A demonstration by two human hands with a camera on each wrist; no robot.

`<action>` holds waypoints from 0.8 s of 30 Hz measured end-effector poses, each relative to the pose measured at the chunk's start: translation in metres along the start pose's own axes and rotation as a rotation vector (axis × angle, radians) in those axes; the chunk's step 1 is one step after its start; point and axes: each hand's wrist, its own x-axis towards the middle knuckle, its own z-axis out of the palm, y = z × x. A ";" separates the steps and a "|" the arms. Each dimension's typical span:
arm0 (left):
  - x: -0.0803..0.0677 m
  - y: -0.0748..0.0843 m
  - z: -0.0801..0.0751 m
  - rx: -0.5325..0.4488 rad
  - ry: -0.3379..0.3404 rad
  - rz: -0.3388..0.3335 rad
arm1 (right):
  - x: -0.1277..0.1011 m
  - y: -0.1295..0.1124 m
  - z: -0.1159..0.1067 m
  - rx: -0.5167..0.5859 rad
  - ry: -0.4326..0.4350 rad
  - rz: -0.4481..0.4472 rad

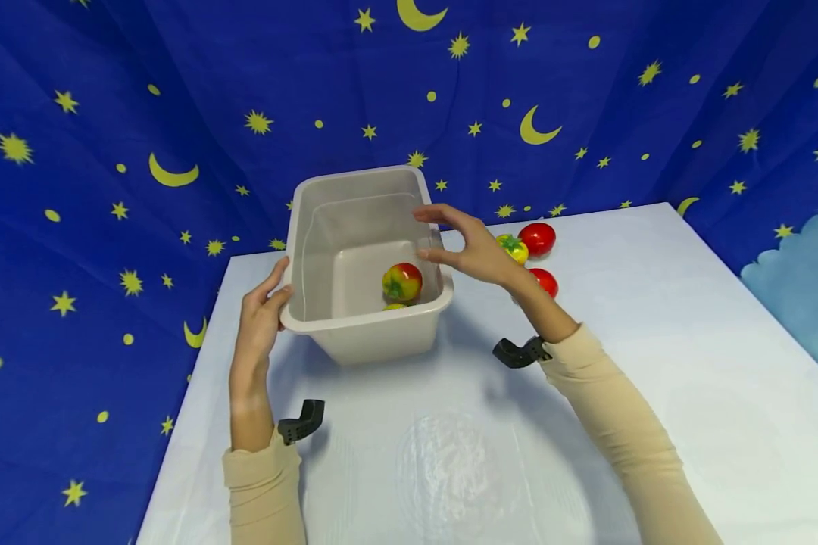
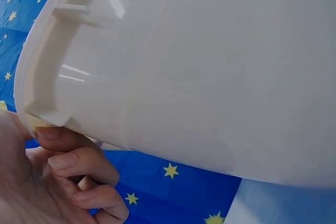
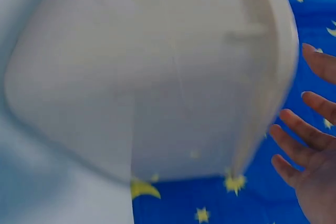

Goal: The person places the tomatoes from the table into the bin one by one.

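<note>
A light grey plastic bin (image 1: pixel 375 337) is held tilted over the table. My left hand (image 1: pixel 257 318) grips its left rim, and in the left wrist view the fingers (image 2: pixel 84 163) curl just under the lip. Spread fingers and thumb mark my right hand (image 1: pixel 473 246), which is at the bin's right rim with nothing in its grasp. In the right wrist view its fingers (image 3: pixel 299 132) stand extended beside the rim. Inside the bin lies a red and yellow toy fruit (image 1: pixel 402 282) with a green leafy top. A second yellowish piece (image 1: pixel 395 306) is mostly hidden behind the near rim.
Right of the bin, behind my right forearm, are a red round toy fruit (image 1: pixel 537 239), a yellow one with green leaves (image 1: pixel 513 248) and another red one (image 1: pixel 545 282), partly covered. The white table (image 1: pixel 409 454) backs onto a blue curtain (image 1: pixel 354 91) with stars and moons.
</note>
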 end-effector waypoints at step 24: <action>0.000 0.002 0.001 -0.002 0.018 0.002 | -0.100 0.094 -0.074 0.078 0.414 0.162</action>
